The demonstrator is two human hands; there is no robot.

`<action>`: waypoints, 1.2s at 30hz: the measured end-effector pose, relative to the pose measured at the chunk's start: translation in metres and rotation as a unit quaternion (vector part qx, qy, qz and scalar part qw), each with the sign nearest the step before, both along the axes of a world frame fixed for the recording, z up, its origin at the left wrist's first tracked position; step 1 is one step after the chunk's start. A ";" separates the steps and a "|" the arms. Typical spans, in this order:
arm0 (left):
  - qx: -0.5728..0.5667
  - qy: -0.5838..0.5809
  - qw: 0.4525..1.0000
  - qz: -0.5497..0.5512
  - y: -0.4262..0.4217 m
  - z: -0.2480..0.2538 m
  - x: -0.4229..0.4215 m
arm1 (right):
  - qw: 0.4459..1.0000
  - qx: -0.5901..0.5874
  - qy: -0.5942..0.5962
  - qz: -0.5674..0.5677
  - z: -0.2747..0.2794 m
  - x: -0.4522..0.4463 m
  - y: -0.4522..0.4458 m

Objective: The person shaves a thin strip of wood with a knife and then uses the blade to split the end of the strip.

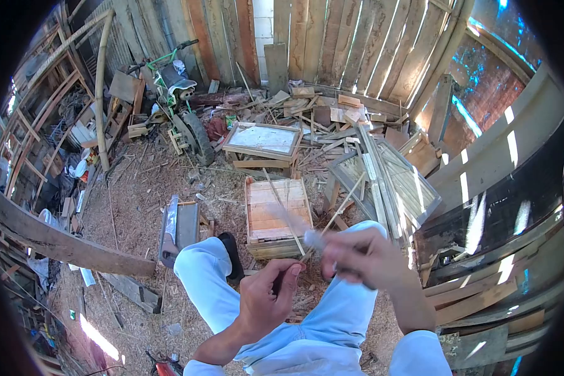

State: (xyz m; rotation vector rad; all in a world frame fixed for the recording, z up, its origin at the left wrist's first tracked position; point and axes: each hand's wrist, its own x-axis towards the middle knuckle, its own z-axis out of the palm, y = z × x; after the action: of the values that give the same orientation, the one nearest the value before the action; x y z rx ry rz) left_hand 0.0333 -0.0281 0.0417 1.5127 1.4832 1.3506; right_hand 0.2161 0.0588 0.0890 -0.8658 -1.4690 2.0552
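Note:
My left hand [272, 291] is closed in a pinch above my lap, at the near end of a thin wooden strip [344, 203]. A second thin strip [276, 191] slants across the wooden crate [279, 207] and also runs toward those fingertips. My right hand [363, 260], smeared by motion, is wrapped round a knife [291, 222]. Its blurred blade points forward and left over the crate, and a pale part shows just ahead of the fingers. The crate stands between my knees, its slatted top facing me. How the strip sits inside my left fingers is hidden.
A handsaw [170, 219] leans beside a dark board by my left foot. Ahead lies a framed panel [261, 139], with scrap wood [319, 109] behind it. A small motorbike [180, 94] stands at back left. Screen frames [395, 182] lean right; a beam [69, 241] crosses left.

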 end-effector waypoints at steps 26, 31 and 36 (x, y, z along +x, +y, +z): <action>-0.047 -0.088 0.994 -0.042 0.005 0.008 0.001 | 0.999 0.013 -0.007 0.038 0.003 -0.001 -0.005; -0.015 -0.085 0.995 -0.053 0.004 0.007 0.002 | 0.995 0.040 0.008 -0.088 0.017 0.012 0.010; -0.067 -0.112 0.990 -0.061 0.002 -0.002 -0.003 | 0.999 0.044 -0.022 -0.005 0.013 0.009 0.009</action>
State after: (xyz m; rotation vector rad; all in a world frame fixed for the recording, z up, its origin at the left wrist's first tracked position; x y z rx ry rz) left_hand 0.0303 -0.0265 0.0397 1.2985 1.2931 1.2772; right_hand 0.2249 0.0674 0.1022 -0.8854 -1.5621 1.9613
